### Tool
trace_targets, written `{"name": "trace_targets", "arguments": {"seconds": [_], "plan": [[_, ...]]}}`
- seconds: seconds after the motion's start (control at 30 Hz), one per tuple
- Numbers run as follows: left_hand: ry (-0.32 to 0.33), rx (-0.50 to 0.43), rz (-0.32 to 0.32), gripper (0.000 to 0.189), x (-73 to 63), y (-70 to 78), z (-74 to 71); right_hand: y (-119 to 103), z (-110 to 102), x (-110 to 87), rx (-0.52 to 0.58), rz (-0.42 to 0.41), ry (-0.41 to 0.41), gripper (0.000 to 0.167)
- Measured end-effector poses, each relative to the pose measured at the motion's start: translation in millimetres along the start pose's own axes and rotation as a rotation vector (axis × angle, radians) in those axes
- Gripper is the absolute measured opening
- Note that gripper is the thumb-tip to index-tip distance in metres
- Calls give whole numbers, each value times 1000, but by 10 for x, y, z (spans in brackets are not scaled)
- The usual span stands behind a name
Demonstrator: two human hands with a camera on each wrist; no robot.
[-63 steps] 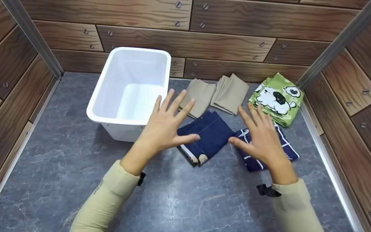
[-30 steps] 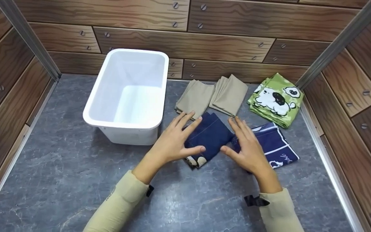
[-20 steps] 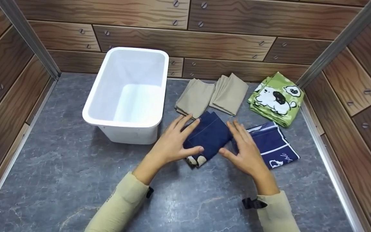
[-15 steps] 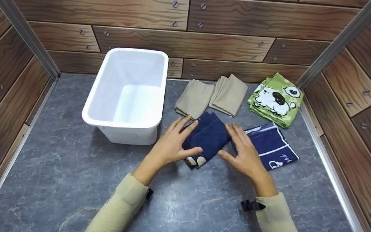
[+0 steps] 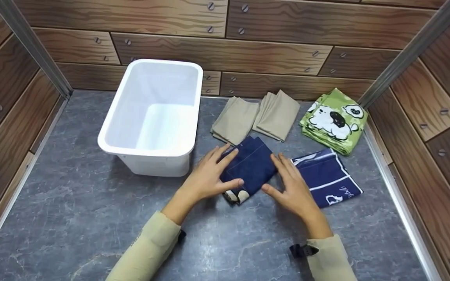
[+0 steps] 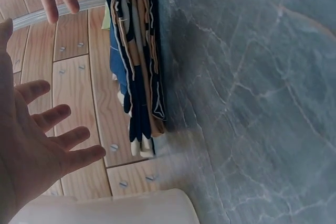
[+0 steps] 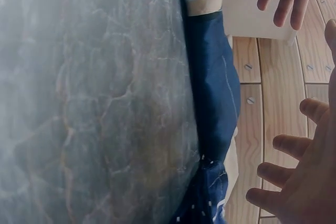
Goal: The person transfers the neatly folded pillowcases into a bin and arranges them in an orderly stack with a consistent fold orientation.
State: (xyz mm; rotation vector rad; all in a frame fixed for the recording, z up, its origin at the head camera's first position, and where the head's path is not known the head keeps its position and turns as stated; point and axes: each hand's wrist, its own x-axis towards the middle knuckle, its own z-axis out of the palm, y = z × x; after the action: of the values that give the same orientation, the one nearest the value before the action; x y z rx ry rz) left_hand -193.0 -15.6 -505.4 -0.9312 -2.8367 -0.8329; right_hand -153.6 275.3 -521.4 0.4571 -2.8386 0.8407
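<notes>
A folded navy cloth (image 5: 252, 164) with a pale-patterned lower edge lies on the grey marbled surface. My left hand (image 5: 211, 173) is at its left side, fingers spread, thumb reaching over its lower part. On its right side hovers my right hand (image 5: 293, 187), fingers straight, between it and a second navy cloth (image 5: 322, 175) with white lines. From the left wrist, the layered folds of the navy cloth (image 6: 134, 61) show edge-on, with a gap to the left hand (image 6: 42, 145). The right wrist view likewise shows the right hand (image 7: 299, 166) raised apart from the navy cloth (image 7: 212, 77).
An open-topped white tub (image 5: 150, 150) stands left of the cloths. Behind the navy one lie two folded beige cloths, a left one (image 5: 236, 121) and a right one (image 5: 277, 117). A green cloth (image 5: 350, 128) with a cartoon animal is at the far right. Wood-patterned walls (image 5: 272, 50) enclose the surface.
Both hands have come down from higher up to either side of the navy cloth. The right hand has moved left, uncovering more of the white-lined cloth. The cloths and tub stay put.
</notes>
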Motion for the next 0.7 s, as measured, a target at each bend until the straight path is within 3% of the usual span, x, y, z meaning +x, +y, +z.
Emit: {"name": "trace_targets", "arguments": {"seconds": [0.4,0.7], "plan": [[-28,119,12,92,31,-77,146,44,161,-46,-54,42,-73,86],[-116,157,-20,95,50,-92,242,15,260,-76,-118,64,-152,86]]}}
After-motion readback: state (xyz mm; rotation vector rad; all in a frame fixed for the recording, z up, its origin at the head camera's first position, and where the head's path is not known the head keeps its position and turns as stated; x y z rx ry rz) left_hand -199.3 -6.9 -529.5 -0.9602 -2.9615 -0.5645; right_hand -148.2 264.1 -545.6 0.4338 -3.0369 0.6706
